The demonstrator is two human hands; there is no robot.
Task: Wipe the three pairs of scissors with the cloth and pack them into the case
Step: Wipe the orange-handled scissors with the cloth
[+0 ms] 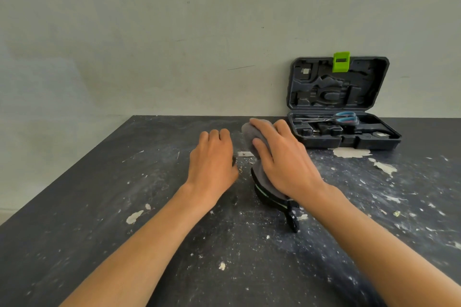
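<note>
Mostly hidden under the grey cloth (259,137) and right hand (284,157), black-handled scissors (277,200) lie on the paint-flecked dark desk (99,219) before a pale wall (174,32). The left hand (212,159) rests curled beside them; whether it holds anything is unclear. Blue-handled scissors (344,118) lie in the open case (349,142).

Your cloth (252,132) looks like soft matt grey fabric, the case (336,87) is dull moulded black plastic, scissors (331,118) have shiny metal blades, and the table (99,207) is rough, paint-flecked matt black.
</note>
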